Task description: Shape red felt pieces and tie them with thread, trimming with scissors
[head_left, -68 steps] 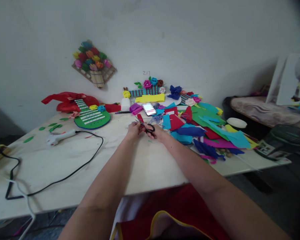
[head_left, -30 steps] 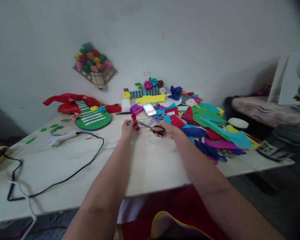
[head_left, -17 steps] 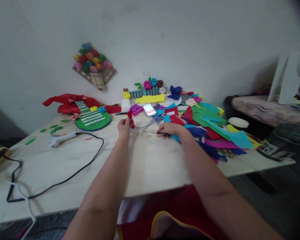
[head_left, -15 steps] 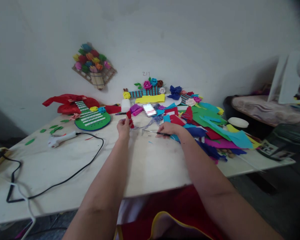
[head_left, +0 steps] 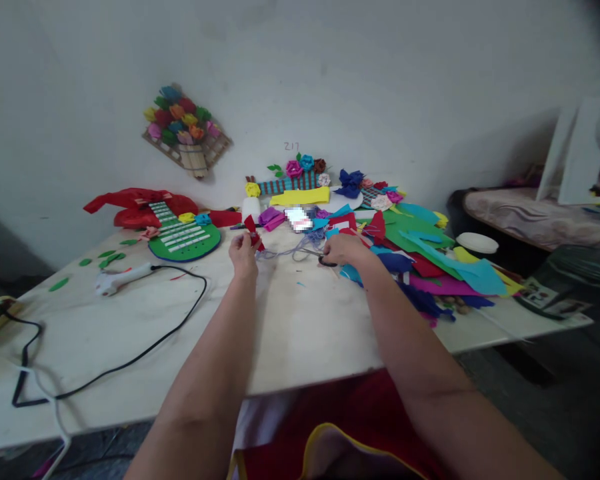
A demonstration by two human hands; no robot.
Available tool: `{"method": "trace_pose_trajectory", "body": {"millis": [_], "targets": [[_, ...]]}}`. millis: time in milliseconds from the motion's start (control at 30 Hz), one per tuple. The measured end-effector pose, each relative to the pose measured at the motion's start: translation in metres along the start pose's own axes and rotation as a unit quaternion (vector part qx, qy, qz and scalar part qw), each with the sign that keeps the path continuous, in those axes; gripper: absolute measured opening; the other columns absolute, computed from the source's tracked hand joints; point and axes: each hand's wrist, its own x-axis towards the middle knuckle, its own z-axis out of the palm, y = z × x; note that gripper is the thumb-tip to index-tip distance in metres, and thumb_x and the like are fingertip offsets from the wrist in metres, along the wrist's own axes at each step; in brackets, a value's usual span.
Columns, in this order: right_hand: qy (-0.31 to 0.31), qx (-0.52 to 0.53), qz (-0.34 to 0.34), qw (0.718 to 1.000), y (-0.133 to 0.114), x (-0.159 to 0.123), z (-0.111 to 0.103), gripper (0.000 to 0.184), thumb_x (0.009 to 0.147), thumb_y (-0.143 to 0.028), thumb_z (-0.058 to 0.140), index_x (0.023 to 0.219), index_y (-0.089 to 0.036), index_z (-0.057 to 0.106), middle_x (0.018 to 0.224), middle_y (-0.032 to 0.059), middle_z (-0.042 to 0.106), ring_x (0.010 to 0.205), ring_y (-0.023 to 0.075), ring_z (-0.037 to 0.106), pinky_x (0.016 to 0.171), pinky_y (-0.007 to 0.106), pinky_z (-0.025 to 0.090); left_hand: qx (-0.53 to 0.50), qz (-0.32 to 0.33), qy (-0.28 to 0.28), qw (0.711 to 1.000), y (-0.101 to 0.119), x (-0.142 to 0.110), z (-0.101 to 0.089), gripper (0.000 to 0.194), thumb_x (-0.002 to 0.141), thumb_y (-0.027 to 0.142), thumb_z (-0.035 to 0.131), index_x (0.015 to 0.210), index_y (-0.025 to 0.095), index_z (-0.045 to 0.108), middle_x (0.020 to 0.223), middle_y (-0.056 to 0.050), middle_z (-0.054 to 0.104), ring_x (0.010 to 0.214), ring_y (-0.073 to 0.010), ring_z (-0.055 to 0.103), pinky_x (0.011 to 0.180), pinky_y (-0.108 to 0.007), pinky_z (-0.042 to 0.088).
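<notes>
My left hand [head_left: 243, 254] is closed in a pinch on a small red paper piece [head_left: 254, 233], folded or bunched near its middle. From it a thin greyish-purple thread [head_left: 280, 254] trails to the right, toward a loose tangle of the same thread [head_left: 314, 239]. My right hand [head_left: 347, 251] is closed around the dark handles of a pair of scissors [head_left: 326, 261]. The blades point left, close to the thread; whether they touch it I cannot tell. Fingers hide part of the handles.
A pile of coloured paper [head_left: 430, 257] covers the table's right side. At left lie a glue gun [head_left: 125, 278] with a black cord, green leaf shapes [head_left: 59, 285] and a green guitar-shaped piece [head_left: 180, 240]. A lit phone [head_left: 299, 219] lies behind my hands.
My right hand has shifted slightly up and right with the scissors, whose blades now angle differently. The red paper piece in my left hand has tilted and moved a little left.
</notes>
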Motion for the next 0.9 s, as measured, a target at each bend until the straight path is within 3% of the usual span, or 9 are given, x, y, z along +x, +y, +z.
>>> {"method": "trace_pose_trajectory", "body": {"millis": [200, 400, 567, 733, 900], "targets": [[0.079, 0.062, -0.036, 0.994, -0.021, 0.01, 0.023, 0.031, 0.067, -0.046, 0.06, 0.088, -0.025, 0.07, 0.091, 0.0076, 0.067, 0.089, 0.0245, 0.058, 0.068, 0.029, 0.042, -0.004, 0.006, -0.028, 1.0, 0.002, -0.003, 0.003, 0.02, 0.072, 0.03, 0.06, 0.071, 0.016, 0.047, 0.067, 0.0, 0.057, 0.071, -0.0116, 0.062, 0.073, -0.029, 0.051], [0.043, 0.042, -0.098, 0.993, -0.048, 0.011, 0.035, 0.031, 0.066, -0.045, 0.061, 0.083, -0.021, 0.07, 0.089, 0.0105, 0.067, 0.088, 0.0255, 0.059, 0.067, 0.029, 0.042, -0.009, 0.021, -0.045, 0.999, 0.001, -0.004, 0.004, 0.023, 0.071, 0.035, 0.061, 0.071, 0.016, 0.048, 0.069, -0.001, 0.059, 0.072, -0.0124, 0.062, 0.073, -0.029, 0.051], [0.045, 0.015, -0.007, 0.999, -0.049, 0.018, 0.035, 0.035, 0.066, -0.031, 0.062, 0.095, -0.012, 0.066, 0.097, 0.0194, 0.064, 0.091, 0.0292, 0.059, 0.071, 0.034, 0.045, -0.01, 0.036, -0.048, 0.998, 0.001, -0.003, 0.002, 0.027, 0.069, 0.038, 0.063, 0.067, 0.015, 0.048, 0.067, -0.001, 0.058, 0.071, -0.012, 0.062, 0.072, -0.03, 0.051], [0.053, 0.031, 0.075, 0.995, -0.034, 0.024, 0.032, 0.039, 0.067, -0.029, 0.062, 0.102, -0.012, 0.063, 0.103, 0.02, 0.061, 0.095, 0.0282, 0.058, 0.073, 0.034, 0.046, 0.006, 0.031, -0.052, 0.998, 0.0, -0.005, 0.001, 0.026, 0.068, 0.035, 0.064, 0.065, 0.014, 0.05, 0.068, -0.002, 0.06, 0.069, -0.0115, 0.061, 0.073, -0.03, 0.051], [0.048, 0.062, 0.079, 0.994, -0.027, 0.017, 0.02, 0.039, 0.064, -0.037, 0.065, 0.095, -0.014, 0.066, 0.098, 0.0175, 0.063, 0.094, 0.029, 0.058, 0.071, 0.034, 0.046, 0.005, 0.008, -0.051, 0.999, -0.001, -0.008, 0.001, 0.023, 0.068, 0.033, 0.065, 0.065, 0.013, 0.054, 0.068, -0.003, 0.06, 0.069, -0.0117, 0.06, 0.075, -0.029, 0.051]]}}
